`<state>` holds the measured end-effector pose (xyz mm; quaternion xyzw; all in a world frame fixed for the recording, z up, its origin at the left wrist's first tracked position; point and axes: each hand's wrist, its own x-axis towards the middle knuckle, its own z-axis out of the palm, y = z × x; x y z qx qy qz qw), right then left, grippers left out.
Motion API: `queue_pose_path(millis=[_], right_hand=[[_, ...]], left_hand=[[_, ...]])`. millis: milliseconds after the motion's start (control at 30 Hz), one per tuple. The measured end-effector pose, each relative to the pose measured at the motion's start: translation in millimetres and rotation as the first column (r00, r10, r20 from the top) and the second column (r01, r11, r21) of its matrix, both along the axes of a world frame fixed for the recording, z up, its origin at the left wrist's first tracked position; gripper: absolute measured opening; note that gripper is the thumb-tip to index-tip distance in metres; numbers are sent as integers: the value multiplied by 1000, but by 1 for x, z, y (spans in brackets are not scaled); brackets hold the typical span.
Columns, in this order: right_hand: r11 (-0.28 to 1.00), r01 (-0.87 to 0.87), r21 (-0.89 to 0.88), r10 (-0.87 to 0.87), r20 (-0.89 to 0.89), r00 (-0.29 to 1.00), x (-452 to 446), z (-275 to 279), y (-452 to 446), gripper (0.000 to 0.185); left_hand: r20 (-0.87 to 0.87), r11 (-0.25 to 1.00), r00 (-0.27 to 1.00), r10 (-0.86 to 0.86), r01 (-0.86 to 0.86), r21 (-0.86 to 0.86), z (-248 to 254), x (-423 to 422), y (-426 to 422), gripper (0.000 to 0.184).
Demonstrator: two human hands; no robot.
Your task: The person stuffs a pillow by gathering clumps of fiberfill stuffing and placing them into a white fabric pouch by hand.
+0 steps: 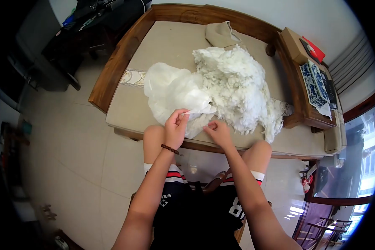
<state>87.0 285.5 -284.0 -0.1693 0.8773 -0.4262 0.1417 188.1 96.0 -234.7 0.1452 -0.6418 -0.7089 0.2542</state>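
Observation:
A thin, see-through white fabric cover (168, 89) lies crumpled and puffed up on the seat in front of me. My left hand (177, 127) pinches its near edge between thumb and fingers; a dark bead bracelet circles that wrist. Close by on the right, my right hand (218, 132) is closed in a pinch at the cover's loose lower edge. Between the two hands the cover's mouth sags in folds. A big heap of fluffy white stuffing (235, 83) sits just beyond my right hand, touching the cover's right side.
The wooden daybed (131, 54) has a beige cushion and a raised frame. A folded beige cloth (221, 34) lies at the back. On the right armrest are a cardboard box (293, 45) and a blue-and-white patterned box (313, 83). My knees press near the front edge.

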Motion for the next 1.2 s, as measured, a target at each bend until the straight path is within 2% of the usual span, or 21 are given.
queue_pose_path(millis=[67,133,233,367,433,533,567,600,633,667,700,767,800,867,900,967,1000,1067,1133,1167,1200], right_hand=[[1000,-7,-25,6,-11,1000,-3,2,-7,48],[996,13,-93,-28,-161,987,-3,7,-14,44],[1000,-12,-26,8,-149,989,1,25,-24,39],[1000,-13,-24,11,-81,997,-3,18,-37,36],[947,95,-307,-118,-58,991,-6,25,-49,33],[930,43,-366,-30,42,999,5,57,-64,30],[930,43,-365,-29,42,999,3,41,-62,30],[979,-161,-121,142,-147,979,-1,14,-60,30],[938,-309,158,343,-285,895,-1,9,-59,31],[927,-348,142,365,-124,923,-6,6,-53,34],[926,-350,143,368,-128,921,-6,9,-45,34],[988,-123,-92,111,-123,986,-2,12,-27,38],[989,-121,-89,110,-118,987,0,20,-21,38],[961,-262,87,268,-76,960,2,37,-12,40],[964,-251,86,258,-78,963,2,36,-9,40],[914,-325,245,360,-119,925,4,32,-11,40],[915,-324,240,361,-125,924,1,33,-13,40],[919,-241,313,312,-200,929,-6,37,-20,42],[916,-180,358,274,-231,934,-17,68,-25,42],[907,-116,405,234,-256,938,-25,89,-27,43],[929,-89,359,211,-319,924,-36,111,-29,44]], left_hand=[[-24,1000,1000,-3,4,11,3,-1,0,13],[-40,999,999,-3,5,42,6,-1,0,12],[-73,1000,997,8,-6,23,10,-6,3,12],[-51,1000,999,-17,18,5,20,-6,6,12],[-66,999,998,-24,26,28,24,-3,7,12],[-30,1000,1000,-4,4,-15,25,-3,5,12],[-30,1000,1000,-3,3,-15,26,-3,8,12],[-39,1000,999,-4,4,-7,29,-4,13,12],[-52,1000,999,-6,6,-1,33,-6,14,12],[-58,1000,998,-6,6,-5,34,-7,11,12],[-57,1000,998,17,-18,-18,32,-8,9,12],[-51,999,998,48,-49,-24,32,-7,6,12],[-48,998,997,57,-56,27,36,-7,2,12],[-32,994,998,56,-52,95,45,-9,-2,12],[-34,995,998,45,-42,94,47,-13,-2,12],[-71,987,997,7,5,162,53,-19,-5,12],[-81,979,997,1,15,203,70,-19,-2,12],[-56,989,998,1,8,150,90,-19,-8,13],[-37,995,999,3,0,95,107,-26,-22,13],[-39,997,997,71,-70,29,117,-31,-35,15],[-48,989,989,140,-141,-37,128,-37,-49,17]])
